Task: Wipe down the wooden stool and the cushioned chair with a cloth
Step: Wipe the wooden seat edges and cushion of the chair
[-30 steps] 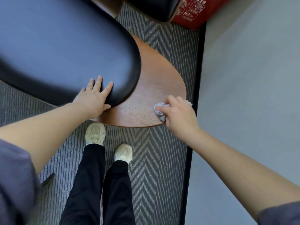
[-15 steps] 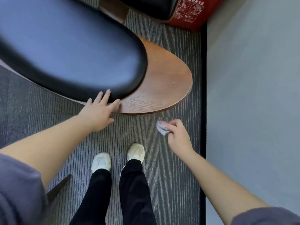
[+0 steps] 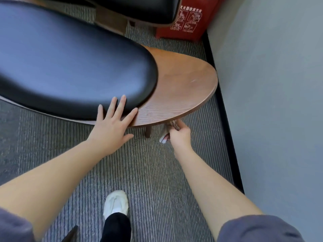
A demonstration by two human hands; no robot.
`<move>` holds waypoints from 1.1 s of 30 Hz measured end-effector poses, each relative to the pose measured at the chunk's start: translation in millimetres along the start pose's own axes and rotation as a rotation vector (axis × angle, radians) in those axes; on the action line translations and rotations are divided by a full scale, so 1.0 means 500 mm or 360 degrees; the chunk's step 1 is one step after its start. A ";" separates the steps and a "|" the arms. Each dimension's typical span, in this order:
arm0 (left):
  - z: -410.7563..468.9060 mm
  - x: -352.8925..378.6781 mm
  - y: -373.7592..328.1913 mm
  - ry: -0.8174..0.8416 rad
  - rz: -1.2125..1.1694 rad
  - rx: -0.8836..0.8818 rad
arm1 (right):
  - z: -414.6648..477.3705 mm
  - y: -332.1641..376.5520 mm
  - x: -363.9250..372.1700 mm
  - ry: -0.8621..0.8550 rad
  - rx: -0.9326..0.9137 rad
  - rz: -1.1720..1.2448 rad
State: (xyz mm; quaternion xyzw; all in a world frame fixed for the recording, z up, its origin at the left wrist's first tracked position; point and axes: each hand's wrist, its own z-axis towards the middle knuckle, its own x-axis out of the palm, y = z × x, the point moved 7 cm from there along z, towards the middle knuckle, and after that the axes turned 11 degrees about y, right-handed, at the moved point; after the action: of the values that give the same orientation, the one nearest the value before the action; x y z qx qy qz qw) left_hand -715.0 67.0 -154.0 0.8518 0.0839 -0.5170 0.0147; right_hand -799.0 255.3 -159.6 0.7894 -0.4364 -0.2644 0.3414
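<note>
Standing on the striped grey carpet (image 3: pixel 157 172) and looking down over two bare forearms. Laying the left grip (image 3: pixel 111 130) flat and released, with fingers straight and spread, across the near edge of the furniture. Touching the rounded front rim of the black cushioned chair (image 3: pixel 70 67) with the middle fingertips, and stretching the index finger along the near rim of the wooden stool (image 3: pixel 183 88), with the thumb hanging out over the carpet. Seeing the black cushion overlapping the left part of the stool's brown oval top, leaving the right part bare.

Clenching the right grip (image 3: pixel 178 135) around the cloth (image 3: pixel 164 139), low down beneath the stool's near edge and just beside a dark stool leg (image 3: pixel 148 131). Keeping the cloth bunched, with one pale end poking out below the fist toward the carpet and another part showing above the knuckles, right under the wooden rim. Being unable to tell whether the cloth is wrapping a second leg there.

Showing grey sleeves at both lower corners, and one white shoe (image 3: pixel 115 205) with a black trouser leg (image 3: pixel 116 226) planted on the carpet between the arms. Facing a second black seat (image 3: pixel 139 9) at the far edge, with a red box (image 3: pixel 187 20) bearing white pictograms just beside it. Running along the carpet's right edge, a black skirting strip (image 3: pixel 225 119) below a grey wall (image 3: pixel 271 84).
</note>
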 end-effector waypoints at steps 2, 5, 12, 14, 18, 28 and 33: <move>0.000 0.006 0.000 -0.0169 -0.0011 0.0032 | 0.007 -0.019 0.004 -0.0022 -0.0052 0.0072; 0.001 0.018 -0.001 -0.0386 -0.0069 0.0051 | 0.023 -0.066 -0.001 -0.0047 -0.0124 0.0111; 0.006 0.037 0.001 -0.0895 -0.0151 0.0007 | 0.073 -0.167 0.004 0.0095 -0.0353 0.0204; 0.006 0.042 -0.001 -0.0995 -0.0135 -0.0003 | 0.091 -0.183 0.004 0.0105 -0.0438 0.0196; 0.002 0.045 -0.003 -0.1158 -0.0097 0.0001 | 0.139 -0.202 0.007 0.0118 -0.0597 0.0176; 0.005 0.045 -0.010 -0.1308 -0.0080 -0.0072 | 0.238 -0.091 0.042 -0.0127 -0.0965 -0.0302; 0.003 0.046 -0.011 -0.1454 -0.0157 -0.0070 | 0.253 -0.012 0.073 -0.0204 -0.1057 -0.0372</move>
State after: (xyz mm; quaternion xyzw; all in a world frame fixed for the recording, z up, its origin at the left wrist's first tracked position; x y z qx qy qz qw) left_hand -706.9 75.2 -174.6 0.5311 0.1204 -0.8376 0.0437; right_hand -868.9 186.6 -247.8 0.6617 -0.2541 -0.4781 0.5187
